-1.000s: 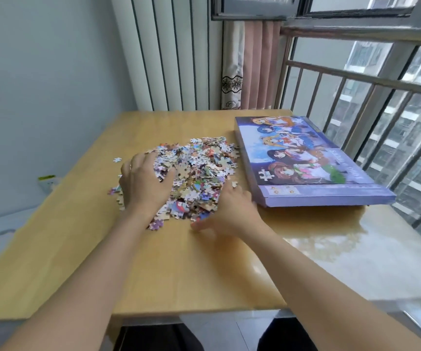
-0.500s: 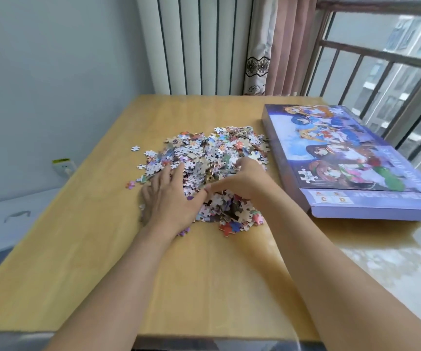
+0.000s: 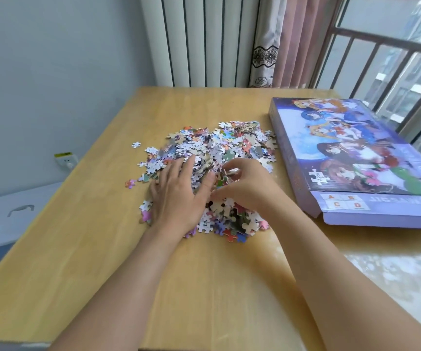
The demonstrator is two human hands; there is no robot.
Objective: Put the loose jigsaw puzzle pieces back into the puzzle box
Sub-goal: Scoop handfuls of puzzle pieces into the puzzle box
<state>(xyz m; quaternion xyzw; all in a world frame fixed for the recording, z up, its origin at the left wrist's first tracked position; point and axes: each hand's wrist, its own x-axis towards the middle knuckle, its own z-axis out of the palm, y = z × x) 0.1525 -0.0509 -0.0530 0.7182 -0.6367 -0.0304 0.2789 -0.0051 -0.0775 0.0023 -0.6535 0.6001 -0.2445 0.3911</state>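
From the head camera we look down on a light wooden table (image 3: 82,262) with a heap of loose jigsaw puzzle pieces (image 3: 219,153) spread across its middle. The pieces lie in a ragged mound, some face up in many colours, some showing pale backs. A few strays sit apart at the left edge of the heap, among them a single white piece (image 3: 136,144) and a pink-and-orange piece (image 3: 130,183).

Our left hand (image 3: 179,196) lies palm down on the left side of the heap, fingers straight and spread, pressing flat on the pieces. Our right hand (image 3: 244,183) sits just beside it on the near middle of the heap, fingers curled inward and pinching a small cluster of pieces between thumb and fingertips. The two hands nearly touch at the thumbs.

The puzzle box (image 3: 356,158) lies flat on the right side of the table, just beside the heap, with its lid on. It is purple, with cartoon figures printed on top and a panel lettered A, B, C, D at its near end. No pieces are on it.

Beyond the table we see a white ribbed radiator (image 3: 204,41), a pink curtain (image 3: 298,39) and window bars (image 3: 391,54) at the right. A wall socket (image 3: 66,159) sits low on the grey wall at the left.
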